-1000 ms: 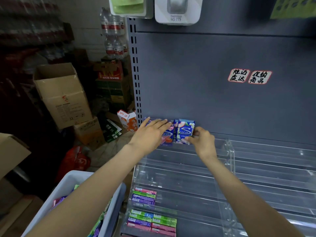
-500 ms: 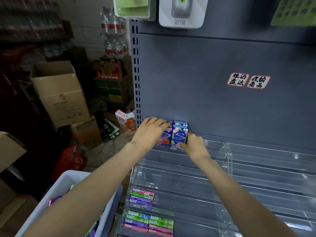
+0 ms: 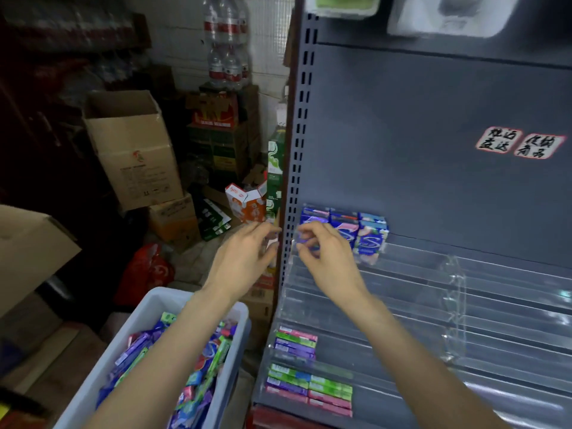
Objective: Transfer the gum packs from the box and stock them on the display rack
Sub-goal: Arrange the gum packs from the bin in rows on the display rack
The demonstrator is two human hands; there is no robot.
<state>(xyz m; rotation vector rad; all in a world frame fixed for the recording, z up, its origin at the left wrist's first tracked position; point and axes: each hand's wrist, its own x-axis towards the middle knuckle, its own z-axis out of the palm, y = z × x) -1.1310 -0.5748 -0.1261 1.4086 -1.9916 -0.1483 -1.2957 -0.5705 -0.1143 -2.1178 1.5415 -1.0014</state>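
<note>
Since the earlier frame both my hands have come away from the top row of the display rack [image 3: 402,292], and my view has turned left and down, so the box [image 3: 145,320] shows more. The rack is clear plastic in stepped tiers, mostly bare; the white box stands just beside its lower left corner, full of loose packs in purple, green and blue. The upright gum packs [image 3: 356,232], blue with pink and white print, stand side by side at the back left corner of the top tier, against the grey panel. Flat stick packs [image 3: 306,383] lie in the two lowest tiers at the left edge. My left hand [image 3: 244,258] hovers off the left edge of the rack with fingers relaxed and a little curled, holding nothing. My right hand [image 3: 325,258] is in front of the top row, fingers loosely bent; I cannot tell for sure if they touch a pack, the picture is blurred there. I judge this placing is finished, and the next move needs reaching down into the box for more packs.
</note>
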